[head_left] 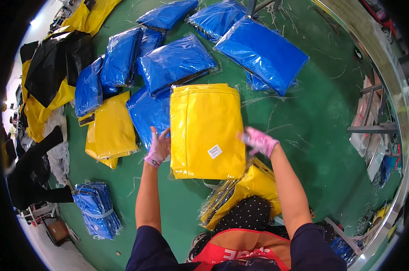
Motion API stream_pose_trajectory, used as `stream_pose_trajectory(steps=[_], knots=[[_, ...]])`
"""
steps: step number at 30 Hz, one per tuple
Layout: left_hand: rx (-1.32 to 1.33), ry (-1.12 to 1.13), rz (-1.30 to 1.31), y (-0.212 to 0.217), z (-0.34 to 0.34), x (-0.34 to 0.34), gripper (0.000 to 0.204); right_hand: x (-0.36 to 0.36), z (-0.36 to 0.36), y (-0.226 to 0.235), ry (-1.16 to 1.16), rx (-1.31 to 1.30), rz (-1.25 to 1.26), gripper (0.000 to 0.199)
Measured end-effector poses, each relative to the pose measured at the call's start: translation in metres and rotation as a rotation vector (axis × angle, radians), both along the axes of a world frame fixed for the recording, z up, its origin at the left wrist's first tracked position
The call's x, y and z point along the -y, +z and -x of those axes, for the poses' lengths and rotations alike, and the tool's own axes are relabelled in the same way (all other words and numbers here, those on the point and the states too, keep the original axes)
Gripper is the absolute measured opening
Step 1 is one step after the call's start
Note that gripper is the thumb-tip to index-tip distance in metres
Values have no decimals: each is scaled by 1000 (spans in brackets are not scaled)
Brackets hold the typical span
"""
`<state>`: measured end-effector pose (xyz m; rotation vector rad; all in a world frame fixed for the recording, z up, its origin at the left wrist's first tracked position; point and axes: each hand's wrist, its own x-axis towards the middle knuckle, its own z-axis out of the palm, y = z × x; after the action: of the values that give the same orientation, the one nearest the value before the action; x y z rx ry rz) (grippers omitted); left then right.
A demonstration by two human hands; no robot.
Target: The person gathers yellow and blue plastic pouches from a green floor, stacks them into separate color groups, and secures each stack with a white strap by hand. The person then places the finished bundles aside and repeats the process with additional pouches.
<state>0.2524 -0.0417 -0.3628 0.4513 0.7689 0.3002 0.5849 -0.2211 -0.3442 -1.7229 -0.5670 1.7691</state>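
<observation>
One yellow packet (206, 126), between both hands (159, 147) (261, 142)

Yellow package (204, 126), pink-gloved left hand (158, 148) at its eight o'clock, right hand (261, 142) at three, blue packages (177, 63) toward twelve

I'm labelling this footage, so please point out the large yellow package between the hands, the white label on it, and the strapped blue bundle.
Yellow package (206, 126): head view, middle of its upward face.
White label (214, 151): head view, its centre.
Blue bundle (96, 205): head view, blue surface above its strap.
</observation>
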Motion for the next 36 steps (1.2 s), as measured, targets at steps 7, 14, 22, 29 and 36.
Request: stream_pose_trajectory(steps=[7, 14, 22, 29, 36], knots=[[-471, 45, -6, 18, -36, -9, 54, -54, 51, -36, -363, -144, -60, 79], [-229, -75, -495, 142, -83, -26, 55, -10, -6, 99, -555, -505, -550, 82], [-123, -376, -586, 208, -164, 90, 52, 141, -63, 194, -739, -158, -656, 81], [-282, -858, -544, 159, -103, 197, 57, 286, 54, 156, -1071, -297, -602, 89], [-407, -874, -457, 123, -32, 255, 60, 346, 144, 107, -876, -60, -211, 88]])
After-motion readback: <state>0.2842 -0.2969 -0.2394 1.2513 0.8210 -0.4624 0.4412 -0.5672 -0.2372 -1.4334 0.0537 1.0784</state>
